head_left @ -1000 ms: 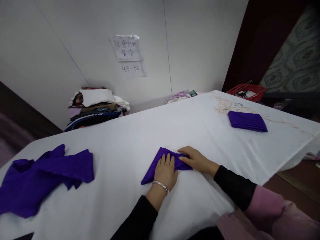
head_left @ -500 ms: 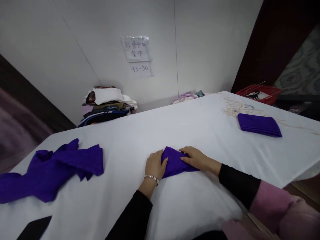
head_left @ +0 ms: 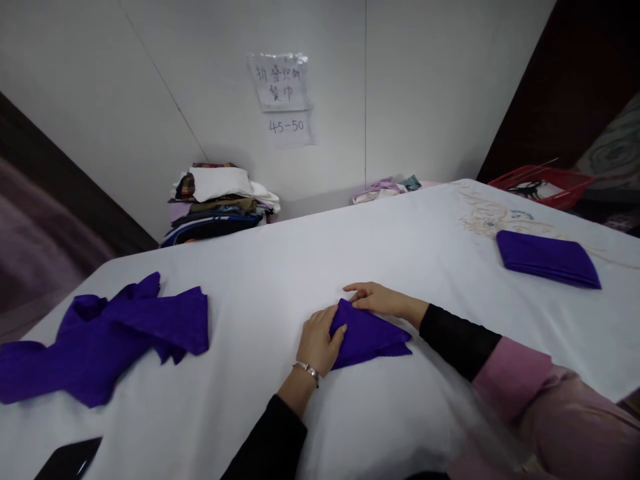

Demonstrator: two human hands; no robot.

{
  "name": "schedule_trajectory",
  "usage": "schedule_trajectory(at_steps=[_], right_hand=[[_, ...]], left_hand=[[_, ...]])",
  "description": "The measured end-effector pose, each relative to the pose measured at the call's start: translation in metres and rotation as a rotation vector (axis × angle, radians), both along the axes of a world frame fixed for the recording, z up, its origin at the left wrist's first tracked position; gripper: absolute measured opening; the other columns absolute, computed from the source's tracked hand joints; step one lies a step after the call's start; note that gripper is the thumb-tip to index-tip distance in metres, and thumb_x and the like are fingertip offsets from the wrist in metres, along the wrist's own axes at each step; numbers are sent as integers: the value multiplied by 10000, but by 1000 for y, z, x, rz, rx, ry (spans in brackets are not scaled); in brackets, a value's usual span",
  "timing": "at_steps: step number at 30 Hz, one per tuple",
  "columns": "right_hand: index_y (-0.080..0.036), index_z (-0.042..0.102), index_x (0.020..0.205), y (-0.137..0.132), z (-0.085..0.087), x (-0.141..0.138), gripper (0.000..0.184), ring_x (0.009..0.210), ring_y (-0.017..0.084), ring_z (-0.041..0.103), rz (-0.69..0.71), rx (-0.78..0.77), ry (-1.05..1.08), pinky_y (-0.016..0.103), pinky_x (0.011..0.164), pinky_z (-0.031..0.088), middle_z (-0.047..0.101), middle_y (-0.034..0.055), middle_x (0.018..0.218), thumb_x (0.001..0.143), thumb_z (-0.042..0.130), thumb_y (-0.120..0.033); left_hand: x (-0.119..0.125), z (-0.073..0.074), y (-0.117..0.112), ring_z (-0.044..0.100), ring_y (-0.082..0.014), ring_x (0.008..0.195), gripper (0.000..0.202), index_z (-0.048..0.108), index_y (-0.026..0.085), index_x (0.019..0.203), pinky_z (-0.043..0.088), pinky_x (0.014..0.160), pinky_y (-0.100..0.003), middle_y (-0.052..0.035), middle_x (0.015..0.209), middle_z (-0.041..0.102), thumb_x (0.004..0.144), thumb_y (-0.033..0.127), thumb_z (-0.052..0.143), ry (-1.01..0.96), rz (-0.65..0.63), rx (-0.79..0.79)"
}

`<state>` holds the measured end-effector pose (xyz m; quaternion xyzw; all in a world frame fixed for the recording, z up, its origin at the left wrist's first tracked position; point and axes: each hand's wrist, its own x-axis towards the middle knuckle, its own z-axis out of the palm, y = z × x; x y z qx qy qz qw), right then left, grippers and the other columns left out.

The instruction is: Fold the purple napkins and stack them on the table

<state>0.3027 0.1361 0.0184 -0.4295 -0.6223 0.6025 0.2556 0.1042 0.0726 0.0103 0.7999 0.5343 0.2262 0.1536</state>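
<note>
A purple cloth napkin (head_left: 367,333), folded to a rough triangle, lies on the white tablecloth in front of me. My left hand (head_left: 320,339) holds its left edge, thumb on top and fingers along the far side. At the top corner, my right hand (head_left: 370,298) has its thumb and fingers closed on the cloth, with the index finger stretched out past the tip. The exact grip under those fingers is partly hidden. Several loose purple napkins (head_left: 105,340) lie crumpled at the left. A neatly folded purple napkin (head_left: 547,258) rests at the right.
A black phone-like object (head_left: 70,459) lies at the near left. Behind the table are a stack of folded clothes (head_left: 217,200) and some pastel cloths (head_left: 383,191). A red basket (head_left: 570,190) stands at the far right. Handwritten sheets (head_left: 283,93) hang on the wall.
My right hand has moved from the napkin's right side to its top corner. The right part of the napkin now shows uncovered. The whole view has shifted slightly.
</note>
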Motion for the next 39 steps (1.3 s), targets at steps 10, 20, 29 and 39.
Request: schedule_trajectory(at_steps=[10,20,29,39], right_hand=[[-212,531,1207,-3,6,-6,507,771,114,615,-28,-256,343,254,736,465,664,31,997,712,610,-137],[-230,521,1232,-3,-5,-2,550,911,141,601,63,-178,452,319,865,420,646,38,1079,705,633,-119],[-244,481,1284,-4,-6,-4,548,997,168,576,141,-4,346,357,890,426,599,55,1185,758,626,-202],[-238,301,1408,-3,7,11,830,1031,217,565,241,-76,29,375,886,440,562,105,1210,703,725,-346]], left_hand=[[-4,-8,1,494,-233,1153,434,452,217,1285,398,959,-456,-92,1276,546,857,290,465,-43,-47,57],[-3,-2,2,507,-209,1137,373,528,267,1212,385,982,-411,-54,1247,565,843,285,480,-273,-1,-134],[6,3,11,604,-129,606,581,429,217,1210,474,573,-252,6,771,674,703,375,664,-931,217,-591],[-5,22,20,596,-114,553,690,494,175,1183,479,532,-227,5,713,679,574,355,763,-1089,263,-650]])
